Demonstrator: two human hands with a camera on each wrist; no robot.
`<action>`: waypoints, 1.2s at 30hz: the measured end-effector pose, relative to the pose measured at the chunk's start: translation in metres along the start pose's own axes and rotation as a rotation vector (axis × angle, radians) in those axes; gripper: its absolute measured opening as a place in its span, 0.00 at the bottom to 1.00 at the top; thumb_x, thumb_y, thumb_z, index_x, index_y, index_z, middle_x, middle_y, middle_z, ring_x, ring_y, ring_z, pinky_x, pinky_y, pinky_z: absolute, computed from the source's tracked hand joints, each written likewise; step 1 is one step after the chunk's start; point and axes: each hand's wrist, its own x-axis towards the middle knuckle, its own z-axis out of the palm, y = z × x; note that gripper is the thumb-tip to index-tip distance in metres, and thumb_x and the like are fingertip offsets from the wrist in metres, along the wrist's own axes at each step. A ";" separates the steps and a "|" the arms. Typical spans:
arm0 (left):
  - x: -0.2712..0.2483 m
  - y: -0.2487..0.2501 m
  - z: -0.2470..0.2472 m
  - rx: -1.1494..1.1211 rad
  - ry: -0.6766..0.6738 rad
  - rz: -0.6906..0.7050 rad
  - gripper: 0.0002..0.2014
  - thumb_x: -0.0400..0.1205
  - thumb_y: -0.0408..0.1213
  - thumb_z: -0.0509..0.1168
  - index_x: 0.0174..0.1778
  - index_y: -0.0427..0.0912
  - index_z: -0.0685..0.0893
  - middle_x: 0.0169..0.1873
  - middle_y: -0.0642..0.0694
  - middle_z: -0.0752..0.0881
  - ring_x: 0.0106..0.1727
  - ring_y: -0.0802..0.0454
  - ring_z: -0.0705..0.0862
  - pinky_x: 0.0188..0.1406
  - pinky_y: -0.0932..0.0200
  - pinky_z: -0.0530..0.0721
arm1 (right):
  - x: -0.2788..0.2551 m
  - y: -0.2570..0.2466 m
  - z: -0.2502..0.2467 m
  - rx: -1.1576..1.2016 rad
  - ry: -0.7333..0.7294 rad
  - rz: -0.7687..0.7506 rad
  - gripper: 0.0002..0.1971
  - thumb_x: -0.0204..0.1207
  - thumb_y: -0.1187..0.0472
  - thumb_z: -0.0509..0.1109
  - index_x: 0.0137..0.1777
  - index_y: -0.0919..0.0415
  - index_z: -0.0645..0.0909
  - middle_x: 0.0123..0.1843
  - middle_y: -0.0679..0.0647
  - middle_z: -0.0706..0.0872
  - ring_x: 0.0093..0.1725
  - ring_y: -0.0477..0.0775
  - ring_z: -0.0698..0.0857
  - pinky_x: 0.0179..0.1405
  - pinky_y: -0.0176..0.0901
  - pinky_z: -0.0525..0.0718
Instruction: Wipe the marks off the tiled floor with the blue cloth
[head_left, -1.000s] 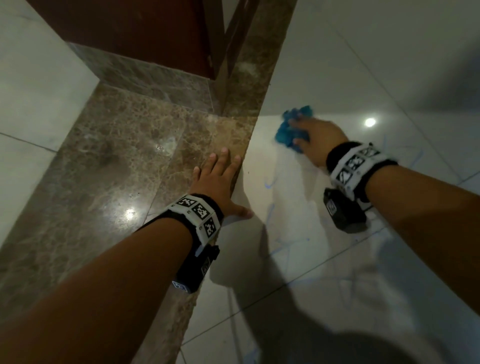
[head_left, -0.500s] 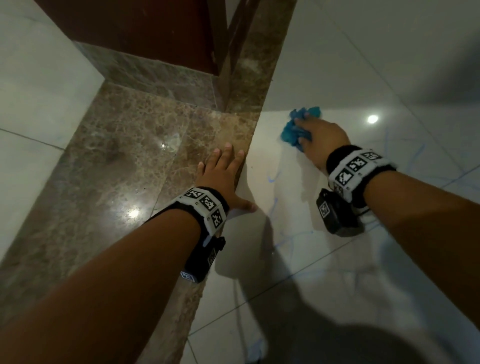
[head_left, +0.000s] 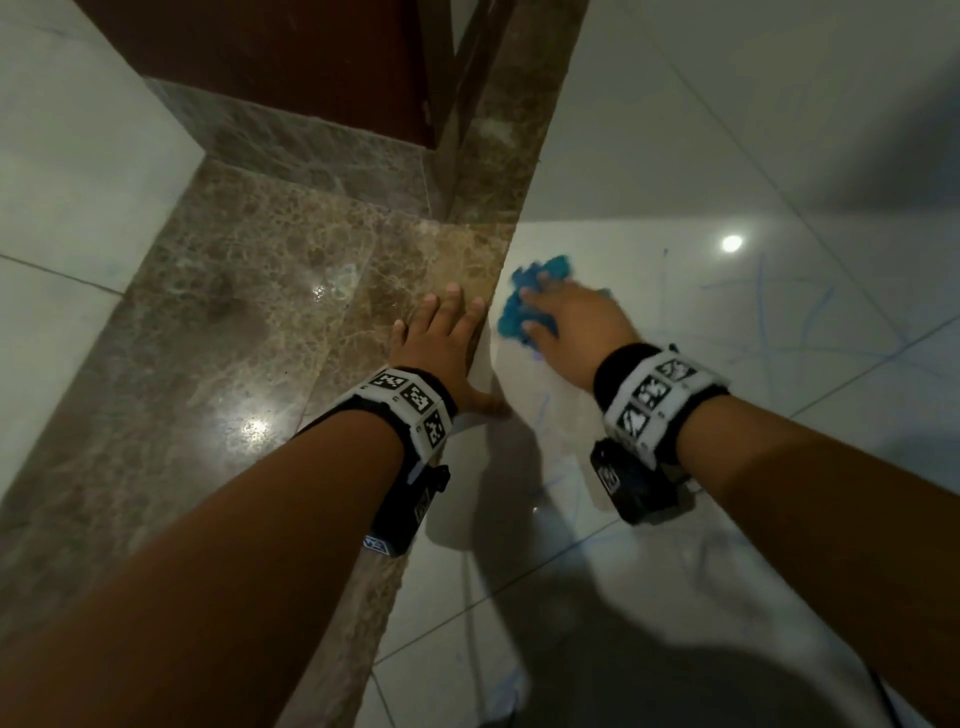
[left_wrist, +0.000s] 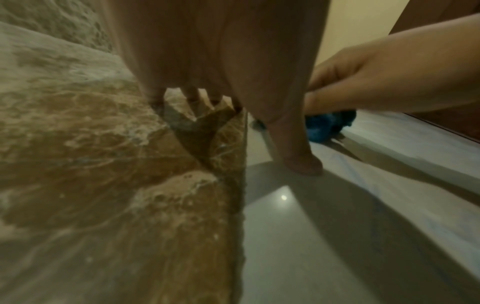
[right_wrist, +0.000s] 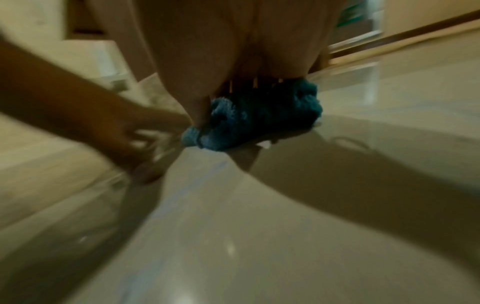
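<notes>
The bunched blue cloth (head_left: 543, 269) lies on the white floor tile (head_left: 675, 291), right beside the edge of the brown marble strip (head_left: 260, 322). My right hand (head_left: 550, 317) is on top of it, fingers curled over the bunch and pressing it down; the right wrist view shows the cloth (right_wrist: 249, 123) under the palm. Thin blue scribble marks (head_left: 763, 306) run across the tile to the right, and fainter ones (head_left: 543, 410) lie near my wrists. My left hand (head_left: 447, 338) rests flat on the marble, fingers spread, with the thumb (left_wrist: 298, 160) on the white tile.
A dark red-brown door frame and a marble plinth (head_left: 311, 150) stand at the far end of the strip. White tiles (head_left: 78, 197) lie to its left too. A ceiling light glares off the tile (head_left: 731, 242). My shadow covers the near floor.
My right hand has slid the cloth left and a little towards me, up against the marble edge. The left hand has stayed planted.
</notes>
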 end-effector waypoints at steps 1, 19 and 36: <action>0.000 0.000 0.000 0.004 -0.002 0.001 0.62 0.66 0.66 0.74 0.84 0.54 0.36 0.84 0.50 0.34 0.85 0.45 0.37 0.81 0.38 0.43 | -0.006 -0.006 0.006 -0.026 -0.025 -0.082 0.24 0.83 0.52 0.58 0.79 0.51 0.63 0.83 0.52 0.57 0.81 0.58 0.59 0.77 0.50 0.58; 0.001 -0.001 0.001 -0.016 0.004 0.008 0.62 0.66 0.65 0.75 0.84 0.54 0.37 0.84 0.49 0.35 0.84 0.45 0.37 0.81 0.38 0.42 | 0.005 0.019 -0.007 0.110 0.062 0.009 0.23 0.82 0.59 0.62 0.77 0.55 0.69 0.80 0.54 0.66 0.78 0.58 0.67 0.77 0.48 0.62; -0.002 0.006 -0.007 -0.018 -0.037 -0.003 0.65 0.65 0.64 0.76 0.84 0.51 0.36 0.84 0.46 0.34 0.84 0.42 0.36 0.80 0.31 0.43 | -0.078 0.023 -0.014 0.210 0.062 0.127 0.21 0.81 0.64 0.62 0.74 0.58 0.73 0.74 0.57 0.75 0.74 0.58 0.73 0.73 0.46 0.68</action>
